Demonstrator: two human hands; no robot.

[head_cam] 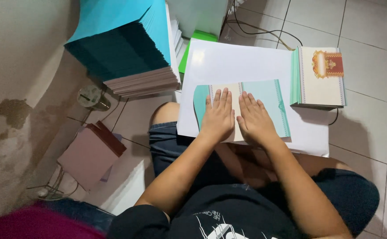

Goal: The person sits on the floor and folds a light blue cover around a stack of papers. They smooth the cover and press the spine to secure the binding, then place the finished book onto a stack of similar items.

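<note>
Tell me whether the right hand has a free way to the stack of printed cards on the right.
Probably yes. The right hand lies flat on the teal card, and only bare white board lies between it and the card stack.

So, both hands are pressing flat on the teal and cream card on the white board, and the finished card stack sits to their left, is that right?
Not quite: the head view shows the stack of printed cream cards to the right of the hands. The left hand and right hand do press flat on the teal and cream card on the white board.
</note>
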